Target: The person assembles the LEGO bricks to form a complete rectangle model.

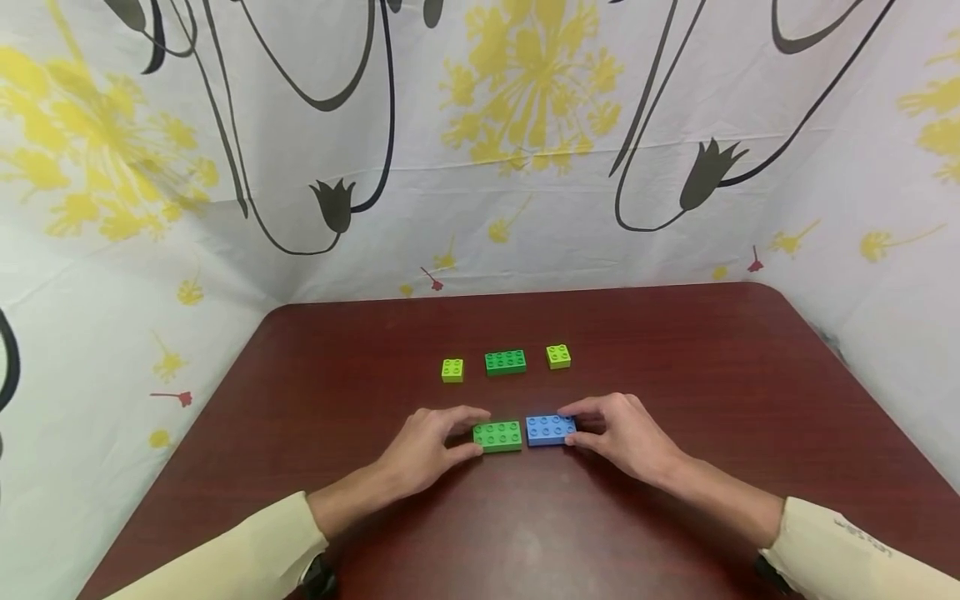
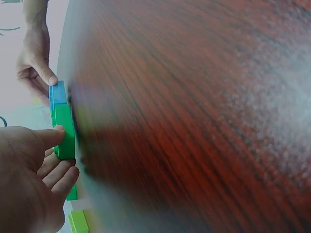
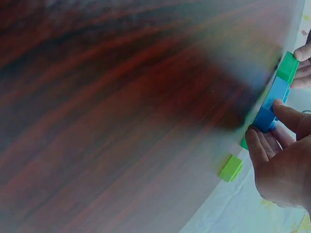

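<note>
A green brick (image 1: 497,437) and a blue brick (image 1: 551,430) lie end to end on the table, a narrow gap between them in the head view. The left hand (image 1: 430,450) grips the green brick's left end between thumb and fingers. At the blue brick's right end, the right hand (image 1: 628,435) pinches it with thumb and fingers. In the left wrist view the thumb of the left hand (image 2: 29,174) lies on the green brick (image 2: 65,132). The right wrist view has the right hand (image 3: 284,160) on the blue brick (image 3: 275,99).
Behind the hands, a lime brick (image 1: 452,371), a darker green brick (image 1: 506,362) and another lime brick (image 1: 558,357) stand in a row on the dark red table (image 1: 360,350). A patterned white cloth (image 1: 480,200) hangs behind the table and along its sides.
</note>
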A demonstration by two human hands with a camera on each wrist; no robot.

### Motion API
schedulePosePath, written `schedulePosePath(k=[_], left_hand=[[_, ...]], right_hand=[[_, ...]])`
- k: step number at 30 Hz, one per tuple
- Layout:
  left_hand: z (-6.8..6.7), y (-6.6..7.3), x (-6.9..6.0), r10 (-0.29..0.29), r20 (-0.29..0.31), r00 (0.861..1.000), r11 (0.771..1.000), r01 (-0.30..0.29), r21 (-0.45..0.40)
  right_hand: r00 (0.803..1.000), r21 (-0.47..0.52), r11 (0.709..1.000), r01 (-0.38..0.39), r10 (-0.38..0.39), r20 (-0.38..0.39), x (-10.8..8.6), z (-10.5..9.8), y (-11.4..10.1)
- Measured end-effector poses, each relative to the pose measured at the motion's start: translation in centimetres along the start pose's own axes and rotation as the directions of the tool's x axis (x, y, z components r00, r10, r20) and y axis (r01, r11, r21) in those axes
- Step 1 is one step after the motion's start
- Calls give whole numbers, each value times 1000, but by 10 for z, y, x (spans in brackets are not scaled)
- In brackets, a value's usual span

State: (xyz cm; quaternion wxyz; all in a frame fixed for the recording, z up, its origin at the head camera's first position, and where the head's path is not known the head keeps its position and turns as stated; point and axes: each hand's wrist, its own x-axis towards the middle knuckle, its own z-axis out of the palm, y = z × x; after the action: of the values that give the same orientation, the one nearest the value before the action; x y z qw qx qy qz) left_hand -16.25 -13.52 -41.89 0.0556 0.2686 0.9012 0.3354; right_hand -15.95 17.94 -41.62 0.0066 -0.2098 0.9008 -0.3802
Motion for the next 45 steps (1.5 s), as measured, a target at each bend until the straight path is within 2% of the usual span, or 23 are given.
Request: schedulePosePath(k=[10, 30, 45], left_hand=[[1, -1, 1, 4, 7, 1000, 1000, -4, -4], [-1, 0, 6, 20, 5, 1000, 1000, -20, 12], [-1, -4, 6, 40, 34, 999, 999, -40, 4]], right_hand=[[1000, 31, 999, 12, -12, 3, 0, 5, 0], [1000, 29, 999, 31, -31, -5, 1, 9, -2], [999, 32, 999, 41, -41, -15, 2, 10, -2]])
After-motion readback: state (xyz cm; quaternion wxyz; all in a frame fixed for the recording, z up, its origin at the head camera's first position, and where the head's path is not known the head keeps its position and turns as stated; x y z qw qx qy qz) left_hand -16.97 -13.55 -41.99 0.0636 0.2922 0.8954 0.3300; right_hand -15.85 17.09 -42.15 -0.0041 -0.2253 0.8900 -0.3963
